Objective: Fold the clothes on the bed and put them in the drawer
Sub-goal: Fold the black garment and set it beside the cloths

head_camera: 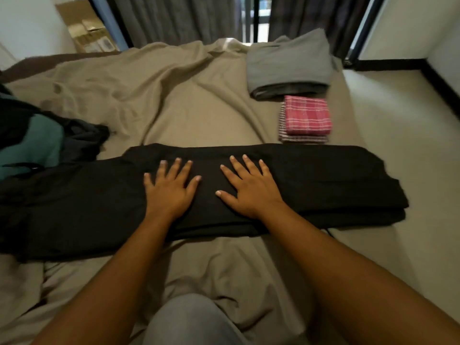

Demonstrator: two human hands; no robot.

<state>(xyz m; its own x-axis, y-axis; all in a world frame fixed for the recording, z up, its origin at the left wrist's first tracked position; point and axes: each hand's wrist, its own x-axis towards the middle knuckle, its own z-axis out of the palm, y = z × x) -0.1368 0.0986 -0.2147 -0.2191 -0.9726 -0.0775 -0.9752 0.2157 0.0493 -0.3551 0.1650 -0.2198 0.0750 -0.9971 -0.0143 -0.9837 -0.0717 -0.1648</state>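
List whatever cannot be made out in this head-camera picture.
1. Drawer: nowhere in the head view.
2. Long black folded garment: head view, its left end is cut by the left edge. The left hand and right hand, pressed flat, cover its middle.
3. Crumpled dark and teal clothes heap: cut by the left edge, pieces uncountable.
4. Striped cloth: mostly covered by the folded pink checked cloth.
5. Cardboard box: labels blurred, too small.

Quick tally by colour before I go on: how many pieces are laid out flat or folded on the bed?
Black garment, under left hand and right hand: 1
Grey folded stack: 1
Pink plaid cloth: 1
Dark checked cloth beneath it: 1
Total: 4. The heap at the left is too tangled to count.
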